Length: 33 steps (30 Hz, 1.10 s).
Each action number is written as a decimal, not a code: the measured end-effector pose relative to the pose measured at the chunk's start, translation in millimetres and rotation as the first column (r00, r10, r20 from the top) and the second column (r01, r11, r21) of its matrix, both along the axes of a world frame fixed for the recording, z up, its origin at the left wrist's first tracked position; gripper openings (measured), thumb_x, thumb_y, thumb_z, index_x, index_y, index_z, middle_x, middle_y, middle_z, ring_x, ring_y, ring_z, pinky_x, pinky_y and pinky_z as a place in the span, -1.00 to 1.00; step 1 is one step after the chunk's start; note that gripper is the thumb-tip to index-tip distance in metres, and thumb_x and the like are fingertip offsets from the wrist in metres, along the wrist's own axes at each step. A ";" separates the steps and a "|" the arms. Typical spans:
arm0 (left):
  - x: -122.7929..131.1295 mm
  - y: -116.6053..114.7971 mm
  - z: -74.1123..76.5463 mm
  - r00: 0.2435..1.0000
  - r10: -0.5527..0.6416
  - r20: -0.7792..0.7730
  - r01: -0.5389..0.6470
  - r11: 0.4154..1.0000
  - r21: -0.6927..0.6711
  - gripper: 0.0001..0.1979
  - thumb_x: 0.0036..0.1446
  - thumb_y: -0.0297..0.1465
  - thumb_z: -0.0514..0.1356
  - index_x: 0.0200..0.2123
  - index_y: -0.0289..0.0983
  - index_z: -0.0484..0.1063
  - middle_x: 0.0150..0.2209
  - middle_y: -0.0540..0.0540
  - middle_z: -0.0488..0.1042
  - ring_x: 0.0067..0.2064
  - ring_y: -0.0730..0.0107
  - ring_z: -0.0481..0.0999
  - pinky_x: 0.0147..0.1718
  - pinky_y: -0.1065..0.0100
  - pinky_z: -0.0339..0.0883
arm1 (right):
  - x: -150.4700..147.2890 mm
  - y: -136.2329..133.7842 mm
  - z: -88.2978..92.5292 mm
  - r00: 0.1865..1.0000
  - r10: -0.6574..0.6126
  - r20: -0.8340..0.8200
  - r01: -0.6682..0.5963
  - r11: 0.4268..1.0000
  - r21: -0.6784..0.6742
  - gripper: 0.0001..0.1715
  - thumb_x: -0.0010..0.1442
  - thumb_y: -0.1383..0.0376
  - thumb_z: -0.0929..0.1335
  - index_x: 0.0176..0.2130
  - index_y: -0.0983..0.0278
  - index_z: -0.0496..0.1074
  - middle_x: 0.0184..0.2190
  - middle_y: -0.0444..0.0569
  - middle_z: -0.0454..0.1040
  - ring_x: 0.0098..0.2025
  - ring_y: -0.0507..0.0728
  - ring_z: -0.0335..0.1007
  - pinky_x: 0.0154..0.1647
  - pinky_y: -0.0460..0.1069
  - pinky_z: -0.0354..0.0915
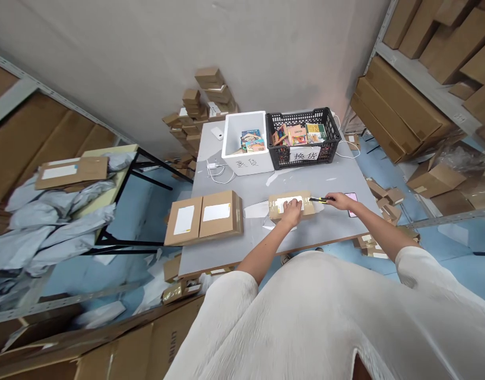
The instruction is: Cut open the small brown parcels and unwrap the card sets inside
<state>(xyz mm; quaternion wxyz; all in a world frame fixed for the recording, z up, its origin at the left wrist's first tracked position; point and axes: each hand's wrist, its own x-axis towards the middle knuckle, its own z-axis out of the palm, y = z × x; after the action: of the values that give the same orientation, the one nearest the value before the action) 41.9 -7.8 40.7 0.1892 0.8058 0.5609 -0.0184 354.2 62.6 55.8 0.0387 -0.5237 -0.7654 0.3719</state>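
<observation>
A small cardboard box (274,207) with a white label lies near the front of the grey table. My left hand (292,210) rests on its top with the fingers spread over the label. My right hand (339,201) is closed around a black and yellow box cutter (323,200), whose tip meets the right end of the box. Pale paper or plastic scraps (256,210) lie beside and partly under the box. To the right of my right hand is a phone (352,205) with a lit pinkish screen.
Two labelled cartons (200,235) stand at the table's left. Behind are a white foam bin (246,165) and a black crate (325,150), both holding books or small packs. A white charger (212,165) trails its cable. Shelves of boxes (396,116) stand right; grey parcels (48,227) lie left.
</observation>
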 end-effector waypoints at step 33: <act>-5.8 -8.1 7.7 0.999 0.028 0.047 -0.028 0.999 0.018 -0.30 0.26 -0.47 0.32 0.40 -0.07 0.22 0.34 -0.26 0.30 0.27 0.00 0.49 0.49 -0.17 -0.10 | -14.9 -22.7 -6.9 0.997 -0.035 -0.063 0.016 0.960 -0.278 -0.46 0.25 -0.20 0.40 -0.22 0.19 0.61 -0.52 -0.15 0.40 -0.49 0.07 0.27 -0.50 -0.07 0.22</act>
<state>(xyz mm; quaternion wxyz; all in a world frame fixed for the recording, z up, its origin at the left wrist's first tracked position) 36.1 -15.9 48.4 0.1950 0.7998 0.5677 0.0082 339.2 39.9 48.9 -0.0044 -0.5210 -0.6971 0.4926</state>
